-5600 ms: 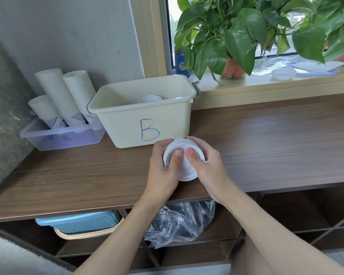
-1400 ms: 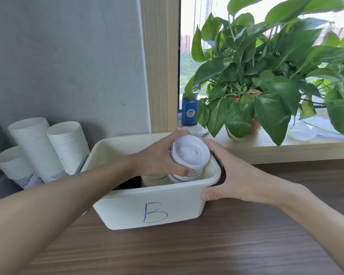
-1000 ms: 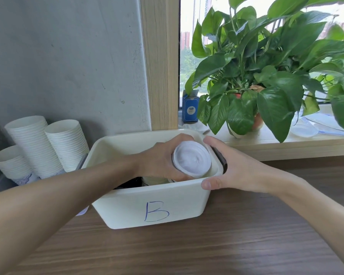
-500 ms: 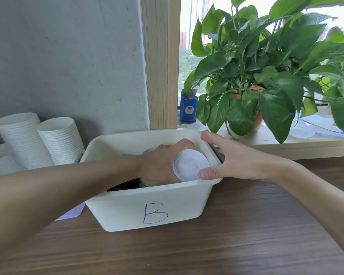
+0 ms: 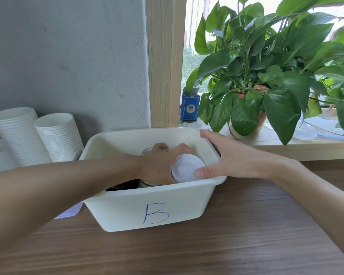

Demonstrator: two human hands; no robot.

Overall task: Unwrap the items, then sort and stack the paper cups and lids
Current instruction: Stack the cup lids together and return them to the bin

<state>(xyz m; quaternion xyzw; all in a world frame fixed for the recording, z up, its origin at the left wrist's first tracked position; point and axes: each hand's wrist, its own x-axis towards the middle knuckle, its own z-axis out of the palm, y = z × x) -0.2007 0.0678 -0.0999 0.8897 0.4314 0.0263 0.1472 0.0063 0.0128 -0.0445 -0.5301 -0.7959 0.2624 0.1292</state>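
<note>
Centre of frame: left hand [image 5: 159, 165] reaching down into cream bin marked B [image 5: 153, 195], fingers curled round stack of white lids [image 5: 186, 168] in its right half. Right hand [image 5: 232, 157] flat along right rim, fingers straight, gripping nothing, thumb tip at the lids' edge.

Left hand [image 5: 157, 165] is down inside the cream bin [image 5: 147, 203] marked "B", fingers curled round a stack of white lids [image 5: 187, 168], its flat top tilted toward the camera. Right hand [image 5: 232, 157] rests w/ straight fingers along the bin's right rim, thumb touching the lids. Paper cup stacks [image 5: 54, 139] stand left of the bin by the wall; potted plant [image 5: 266, 76] & blue box [image 5: 191, 107] sit on the windowsill.
</note>
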